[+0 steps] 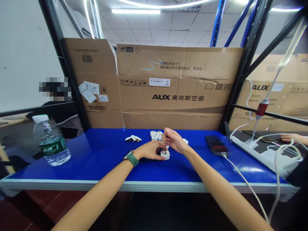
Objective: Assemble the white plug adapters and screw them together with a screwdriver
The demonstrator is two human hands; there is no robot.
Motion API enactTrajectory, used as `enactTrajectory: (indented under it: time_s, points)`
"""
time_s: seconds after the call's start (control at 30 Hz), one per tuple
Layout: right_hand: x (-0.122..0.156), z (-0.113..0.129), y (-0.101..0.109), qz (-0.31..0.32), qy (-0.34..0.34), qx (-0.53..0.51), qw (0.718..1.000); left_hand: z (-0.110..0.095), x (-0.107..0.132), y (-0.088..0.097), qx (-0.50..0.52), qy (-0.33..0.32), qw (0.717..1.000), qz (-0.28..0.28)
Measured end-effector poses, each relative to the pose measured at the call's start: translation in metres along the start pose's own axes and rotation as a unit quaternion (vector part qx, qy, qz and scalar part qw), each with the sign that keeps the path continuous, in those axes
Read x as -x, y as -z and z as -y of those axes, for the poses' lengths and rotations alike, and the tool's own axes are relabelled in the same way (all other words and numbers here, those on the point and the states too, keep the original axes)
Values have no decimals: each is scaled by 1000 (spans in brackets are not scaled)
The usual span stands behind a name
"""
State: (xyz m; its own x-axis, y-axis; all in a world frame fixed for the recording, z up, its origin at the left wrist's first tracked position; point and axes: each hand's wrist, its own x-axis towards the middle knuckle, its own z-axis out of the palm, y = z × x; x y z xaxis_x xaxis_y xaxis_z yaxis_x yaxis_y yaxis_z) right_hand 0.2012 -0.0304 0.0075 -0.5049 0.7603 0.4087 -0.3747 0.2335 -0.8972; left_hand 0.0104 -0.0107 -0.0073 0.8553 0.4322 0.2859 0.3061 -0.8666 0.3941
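On the blue tabletop, my left hand grips a white plug part between thumb and fingers. Above it, my right hand is closed in a fist around a screwdriver, whose handle is hidden. Its thin shaft points down into the plug part. Just behind my hands stand several white plug pieces with metal pins, partly covered by my fingers. A small pile of black and white pieces lies to the left. Another white piece shows beyond my right wrist.
A water bottle stands at the left. On the right lie a blurred dark device with a white cable and a white power strip. Cardboard walls the back. Another person's hand is at far right.
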Motion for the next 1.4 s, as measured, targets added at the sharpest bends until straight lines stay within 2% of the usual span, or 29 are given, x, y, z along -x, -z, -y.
enactTrajectory:
  time_s: [0.23,0.43,0.7,1.03,1.13,1.27,1.4]
  points:
    - [-3,-3,6,26,34,-24,999,3,0,0,3,15,1000,15]
    - [-2,0,17,6,22,36,999,-3,0,3,3,27,999,24]
    - [-3,4,25,-10,67,122,990,1,-1,3,6,8,1000,23]
    - [1,13,37,57,76,161,982,2,-1,1,-17,22,999,23]
    - [1,15,34,43,95,206,973,2,-1,2,-14,18,999,26]
    - [2,19,31,-6,114,306,945,1,-1,2,-6,17,1000,25]
    - [0,18,32,-52,127,316,939,-1,-2,3,-16,17,999,23]
